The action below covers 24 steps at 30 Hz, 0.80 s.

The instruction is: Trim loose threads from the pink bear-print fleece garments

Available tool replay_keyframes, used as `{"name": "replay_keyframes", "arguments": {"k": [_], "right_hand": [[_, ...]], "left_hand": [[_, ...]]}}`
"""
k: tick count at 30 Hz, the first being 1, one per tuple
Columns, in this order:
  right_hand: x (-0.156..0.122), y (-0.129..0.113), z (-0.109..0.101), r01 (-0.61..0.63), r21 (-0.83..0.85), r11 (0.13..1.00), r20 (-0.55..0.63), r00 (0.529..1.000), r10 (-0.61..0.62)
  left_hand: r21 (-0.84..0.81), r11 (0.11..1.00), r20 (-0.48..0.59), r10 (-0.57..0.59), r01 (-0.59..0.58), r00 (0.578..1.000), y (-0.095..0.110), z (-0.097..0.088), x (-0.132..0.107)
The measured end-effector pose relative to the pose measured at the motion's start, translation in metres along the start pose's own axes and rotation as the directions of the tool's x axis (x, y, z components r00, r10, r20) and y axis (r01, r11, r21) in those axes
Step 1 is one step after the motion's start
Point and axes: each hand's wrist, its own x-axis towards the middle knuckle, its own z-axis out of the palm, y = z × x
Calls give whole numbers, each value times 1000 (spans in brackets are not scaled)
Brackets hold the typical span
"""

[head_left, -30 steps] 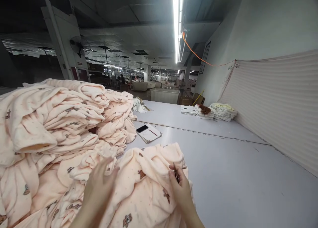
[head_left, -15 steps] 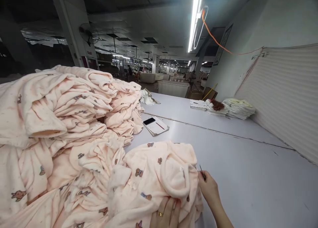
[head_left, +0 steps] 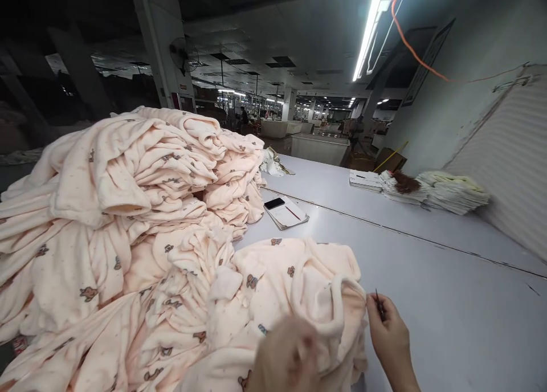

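Observation:
A pale pink fleece garment [head_left: 273, 292] with small brown animal prints lies in front of me, its rounded neckline band [head_left: 337, 306] turned up toward the right. My right hand [head_left: 388, 321] is closed at the garment's right edge, around a small dark pointed tool [head_left: 379, 305] whose thin tip sticks up past the fingers. Its thumb and fingertips are by the cloth; whether they also pinch it is unclear. Over the lower part of the garment is my left hand [head_left: 286, 352], smeared by motion, its fingers not readable.
A tall heap of matching pink garments [head_left: 128, 181] fills the left side. Beyond the near garment lie a notebook [head_left: 290, 215], a black phone [head_left: 274, 203] and a red pen [head_left: 293, 212]. Folded white cloth stacks [head_left: 453, 192] sit at the far right by a wall.
My left hand has lifted from lying flat on the garment and is now blurred. The neckline band stands more raised. The view has turned left, shifting everything rightward.

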Motion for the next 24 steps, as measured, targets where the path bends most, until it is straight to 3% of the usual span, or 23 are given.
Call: {"name": "replay_keyframes", "arguments": {"k": [2, 3, 5, 7, 9, 12, 15, 18, 24], "right_hand": [[-14, -6, 2, 67, 44, 997, -35, 997, -65], [-24, -9, 4, 104, 60, 993, -47, 994, -101], [-44, -12, 8, 194, 90, 977, -20, 981, -193], [-63, -12, 12, 295, 175, 939, 85, 946, -313], [-75, -12, 12, 255, 258, 932, 116, 950, -292], [-79, -17, 5, -61, 320, 945, 116, 993, 25], [-69, -31, -2, -253, 351, 901, 208, 960, 188], [-57, -43, -1, -294, 376, 879, 247, 946, 211], [-59, -52, 4, -452, 494, 743, 421, 872, 250]], "left_hand": [[-103, 991, -82, -97, 89, 992, -11, -17, 37], [-145, 983, -31, -122, 116, 992, -15, -23, 53], [-169, 977, 190, -101, 133, 977, -15, -24, 77], [-176, 980, 359, -20, 88, 933, -10, -15, 82], [-205, 979, 398, 101, -18, 912, -7, 0, 70], [-199, 933, 344, 352, -299, 870, -13, 25, 39], [-104, 870, 290, 490, -482, 822, -24, 43, 17], [-35, 847, 240, 523, -531, 818, -28, 51, 10], [68, 884, -8, 465, -463, 885, -23, 47, 8]]}}
